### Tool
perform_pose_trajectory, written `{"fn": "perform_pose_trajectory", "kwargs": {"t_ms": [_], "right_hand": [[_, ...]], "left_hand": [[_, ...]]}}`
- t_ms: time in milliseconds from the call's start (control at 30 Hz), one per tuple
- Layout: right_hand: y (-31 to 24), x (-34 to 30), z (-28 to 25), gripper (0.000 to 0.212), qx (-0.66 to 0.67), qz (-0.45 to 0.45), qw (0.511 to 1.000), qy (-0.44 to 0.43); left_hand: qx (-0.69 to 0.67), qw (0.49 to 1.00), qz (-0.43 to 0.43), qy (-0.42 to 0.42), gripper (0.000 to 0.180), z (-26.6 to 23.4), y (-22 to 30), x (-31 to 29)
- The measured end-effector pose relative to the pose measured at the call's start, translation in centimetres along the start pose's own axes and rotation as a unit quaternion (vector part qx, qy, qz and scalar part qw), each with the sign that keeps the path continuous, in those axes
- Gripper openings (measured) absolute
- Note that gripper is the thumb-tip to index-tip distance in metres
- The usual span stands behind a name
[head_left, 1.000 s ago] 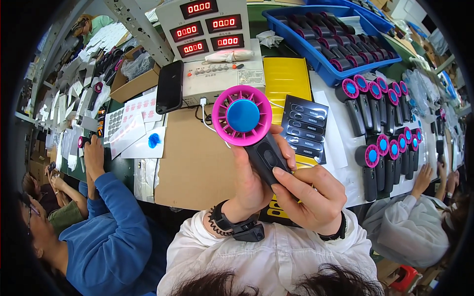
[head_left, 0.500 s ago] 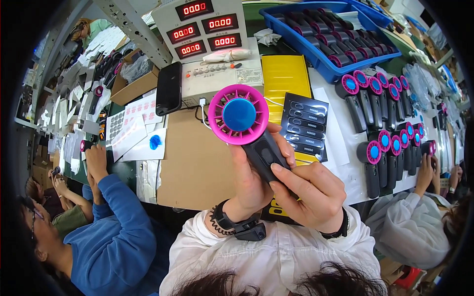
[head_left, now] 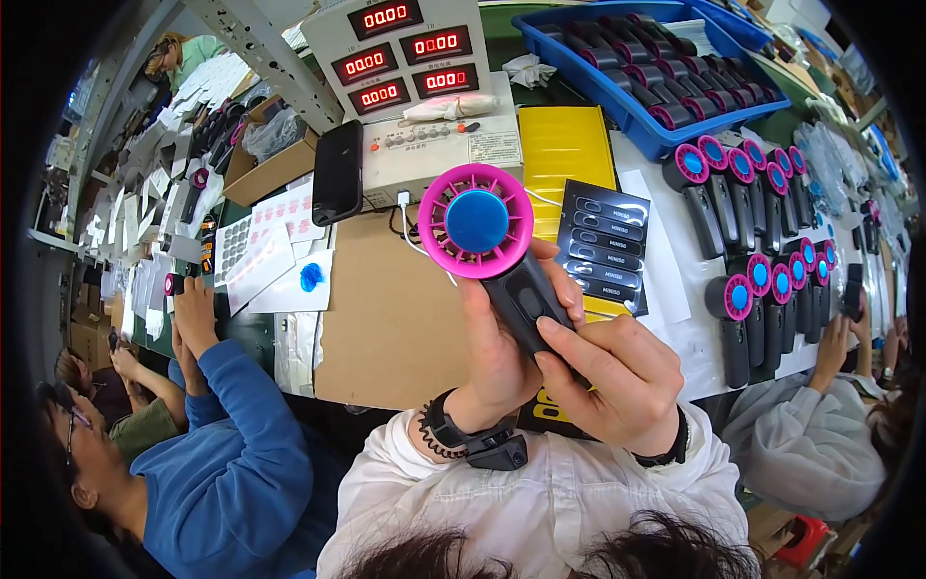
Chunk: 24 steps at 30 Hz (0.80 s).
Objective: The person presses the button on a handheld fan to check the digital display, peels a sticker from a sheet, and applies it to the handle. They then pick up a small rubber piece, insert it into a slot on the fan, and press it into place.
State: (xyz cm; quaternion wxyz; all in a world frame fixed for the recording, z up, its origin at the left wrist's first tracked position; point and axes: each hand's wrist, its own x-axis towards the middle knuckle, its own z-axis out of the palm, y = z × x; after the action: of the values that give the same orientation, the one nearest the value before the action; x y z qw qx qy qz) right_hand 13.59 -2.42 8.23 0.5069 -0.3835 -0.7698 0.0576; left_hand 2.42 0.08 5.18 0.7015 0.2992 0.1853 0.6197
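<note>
A black handheld fan [head_left: 529,297] with a pink slotted head and a round blue centre is held up over the brown cardboard. My left hand [head_left: 497,352] wraps round its handle from beneath, just below the head. The fingers of my right hand [head_left: 622,376] grip the lower handle, with fingertips by the button panel on its front. Just right of the fan lies a sheet of dark glossy labels [head_left: 606,246]. It rests partly on a yellow folder [head_left: 569,145].
A test box with red digital displays [head_left: 410,72] stands at the back, a black phone [head_left: 338,172] leaning on it. Several pink-headed fans [head_left: 738,299] line the right side below a blue crate [head_left: 617,101] of fan parts. Co-workers sit left, in a blue sleeve [head_left: 246,415], and right.
The whole view has shifted slightly, so things sit a little further right. Both hands keep the same hold on the fan. The right co-worker's hand now shows a dark object held up.
</note>
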Motion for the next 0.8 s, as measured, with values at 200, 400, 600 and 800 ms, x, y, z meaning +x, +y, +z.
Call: {"fn": "perform_pose_trajectory", "kwargs": {"t_ms": [200,400,600,800], "right_hand": [[-0.07,-0.04,-0.09,0.033,-0.007,0.005,1.0,-0.001],[-0.09,-0.11,-0.17,0.033,-0.005,0.006,1.0,-0.001],[-0.14,-0.11,-0.27,0.032,-0.002,0.01,1.0,-0.006],[-0.13,-0.12,-0.29,0.031,-0.002,0.009,1.0,-0.009]], "left_hand": [[0.003,1.0,-0.001,0.003,0.071,0.06,-0.08,-0.01],[0.002,1.0,-0.001,0.002,0.071,0.03,-0.13,-0.02],[0.012,1.0,0.006,-0.002,0.072,0.2,-0.1,-0.02],[0.021,1.0,0.005,-0.014,0.072,-0.18,-0.23,0.01]]}}
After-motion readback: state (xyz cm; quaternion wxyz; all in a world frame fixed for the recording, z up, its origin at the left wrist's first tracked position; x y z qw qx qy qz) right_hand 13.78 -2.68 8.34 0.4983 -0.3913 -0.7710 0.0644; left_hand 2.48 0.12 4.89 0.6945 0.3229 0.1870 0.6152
